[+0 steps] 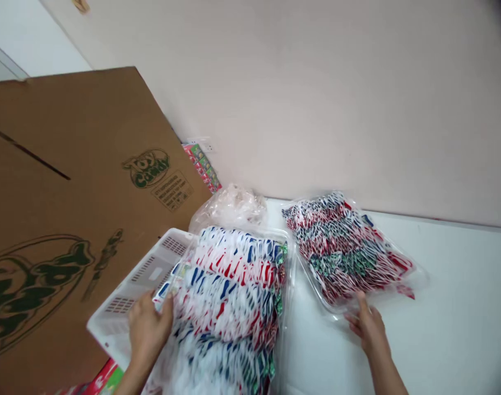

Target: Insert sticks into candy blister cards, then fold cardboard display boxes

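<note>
My left hand (148, 325) is closed at the left side of the nearer clear plastic tray. A small blue-edged packet shows at its fingertips, but whether the fingers grip it or the tray's edge is hidden. Rows of small white, red, blue and green packets (234, 291) fill this nearer tray (290, 274). My right hand (369, 323) pinches the front edge of a second clear tray (332, 311), thumb on top. That tray holds tightly packed rows of red, green and white packets (341, 247) and lies on the white tabletop (451, 329).
A white plastic basket (141, 274) sits left of the nearer tray. Beyond it lies a crumpled clear bag (234, 203). A large cardboard box (81, 126) takes up the left side. A pale wall (336, 99) rises behind the table.
</note>
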`<action>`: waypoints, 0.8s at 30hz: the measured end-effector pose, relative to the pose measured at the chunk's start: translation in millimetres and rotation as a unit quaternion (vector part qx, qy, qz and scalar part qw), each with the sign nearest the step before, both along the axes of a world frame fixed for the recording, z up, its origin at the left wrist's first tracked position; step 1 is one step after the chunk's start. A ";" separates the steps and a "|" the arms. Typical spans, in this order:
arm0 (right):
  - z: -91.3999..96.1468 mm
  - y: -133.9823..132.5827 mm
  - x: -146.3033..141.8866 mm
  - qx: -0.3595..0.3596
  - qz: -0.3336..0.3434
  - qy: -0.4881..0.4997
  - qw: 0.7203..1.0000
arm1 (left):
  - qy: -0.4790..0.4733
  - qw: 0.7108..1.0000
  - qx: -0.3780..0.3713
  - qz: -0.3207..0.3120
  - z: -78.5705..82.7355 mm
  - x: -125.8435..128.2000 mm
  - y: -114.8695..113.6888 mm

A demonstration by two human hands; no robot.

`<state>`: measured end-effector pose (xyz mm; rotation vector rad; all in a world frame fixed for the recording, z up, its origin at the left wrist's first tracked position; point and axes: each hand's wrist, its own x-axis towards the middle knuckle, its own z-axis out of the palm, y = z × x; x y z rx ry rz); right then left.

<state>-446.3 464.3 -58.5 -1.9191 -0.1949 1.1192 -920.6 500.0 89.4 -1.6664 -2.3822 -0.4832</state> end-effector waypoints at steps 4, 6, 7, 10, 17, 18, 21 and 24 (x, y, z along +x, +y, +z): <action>27.1 -47.7 -35.6 -0.024 0.099 -0.030 0.994 | -0.121 0.983 -0.136 0.033 -17.8 -36.0 -47.6; 48.3 -57.6 -73.4 0.046 0.201 -0.032 0.978 | -0.168 0.974 -0.151 0.031 -22.3 -36.2 -43.3; 59.3 -58.1 -94.1 0.069 0.259 -0.024 0.963 | -0.173 0.973 -0.151 0.038 -24.3 -36.2 -35.9; 84.3 -50.0 -148.5 0.096 0.383 -0.081 0.915 | -0.207 0.966 -0.154 0.012 -30.9 -42.9 -7.4; 89.8 -33.3 -182.6 0.164 0.351 -0.268 0.882 | -0.358 0.912 -0.170 -0.102 -20.8 -47.7 21.8; 91.7 -31.2 -180.7 0.181 0.346 -0.272 0.880 | -0.375 0.905 -0.166 -0.112 -14.2 -45.0 22.4; 105.7 -23.0 -170.2 0.199 0.332 -0.289 0.876 | -0.418 0.885 -0.158 -0.130 11.7 -36.3 21.8; 128.3 -13.8 -152.9 0.211 0.323 -0.304 0.871 | -0.449 0.868 -0.162 -0.137 42.9 -27.2 19.3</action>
